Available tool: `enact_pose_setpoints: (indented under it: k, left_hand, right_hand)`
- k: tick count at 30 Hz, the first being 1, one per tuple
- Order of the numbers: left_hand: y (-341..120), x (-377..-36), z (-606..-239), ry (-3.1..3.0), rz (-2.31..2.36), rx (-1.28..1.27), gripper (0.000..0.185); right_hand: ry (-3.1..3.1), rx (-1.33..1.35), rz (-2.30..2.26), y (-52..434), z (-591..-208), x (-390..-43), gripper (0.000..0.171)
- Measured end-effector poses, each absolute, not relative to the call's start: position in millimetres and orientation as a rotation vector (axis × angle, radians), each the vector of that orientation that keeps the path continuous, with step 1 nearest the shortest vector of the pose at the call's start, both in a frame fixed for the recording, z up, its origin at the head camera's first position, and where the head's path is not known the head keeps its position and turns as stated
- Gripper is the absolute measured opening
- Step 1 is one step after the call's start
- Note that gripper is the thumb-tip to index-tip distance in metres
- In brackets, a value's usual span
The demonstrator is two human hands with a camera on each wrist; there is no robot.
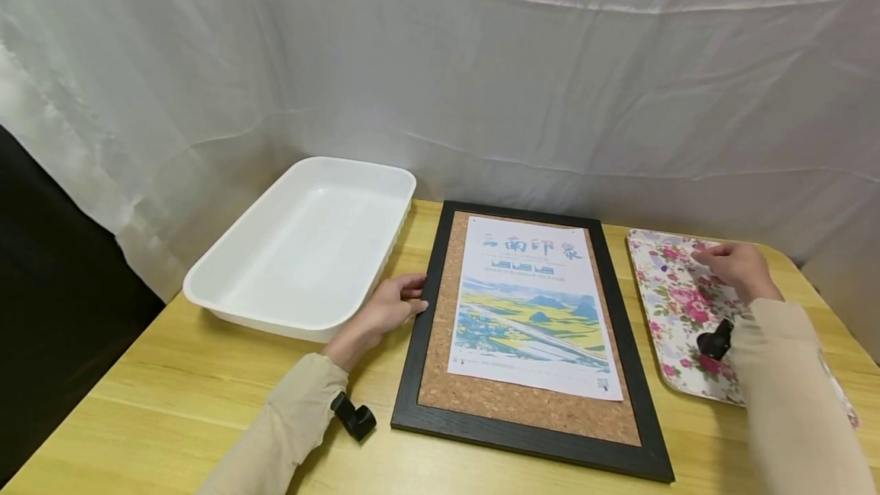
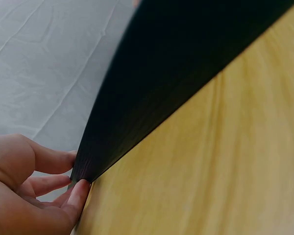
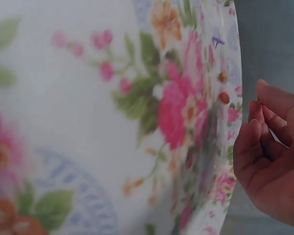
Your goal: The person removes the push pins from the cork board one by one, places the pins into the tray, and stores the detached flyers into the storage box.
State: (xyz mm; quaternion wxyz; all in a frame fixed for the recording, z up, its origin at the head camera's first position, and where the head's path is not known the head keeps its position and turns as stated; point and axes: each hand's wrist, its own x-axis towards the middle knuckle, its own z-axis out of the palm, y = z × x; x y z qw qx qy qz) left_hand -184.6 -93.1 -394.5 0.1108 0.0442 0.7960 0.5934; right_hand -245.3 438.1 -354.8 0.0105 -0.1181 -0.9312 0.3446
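Observation:
A black-framed cork board (image 1: pixel 532 420) lies flat on the table, with a printed landscape poster (image 1: pixel 532 312) on its cork and small dots at the poster's corners. My left hand (image 1: pixel 393 302) rests against the board's left edge, fingertips and thumb touching the frame (image 2: pixel 137 98). Over the far part of a floral tray (image 1: pixel 677 312), my right hand (image 1: pixel 739 262) pinches a tiny pushpin (image 3: pixel 258 100) between thumb and forefinger; only a thin dark bit of it shows. On the tray lie a purple pushpin (image 3: pixel 217 41) and two brownish round-headed pins (image 3: pixel 223 98).
A deep white plastic tray (image 1: pixel 296 250) stands to the left of the board on the wooden table (image 1: pixel 172 388). A pale curtain (image 1: pixel 516 98) hangs behind the table, and dark cloth (image 1: pixel 55 312) is at the far left.

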Motion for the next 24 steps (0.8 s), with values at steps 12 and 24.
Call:
enact_pose_setpoints:
  k: [12, 24]
  left_hand:
    - [-94, -185, -395, 2.330, 1.741, 0.132, 0.052]
    - [-94, -186, -395, 2.328, 1.725, 0.134, 0.051]
  right_hand:
    - [-2.910, -0.386, 1.053, 453, -369, -241, 0.047]
    - [-2.948, -0.373, 0.916, 455, -373, -240, 0.046]
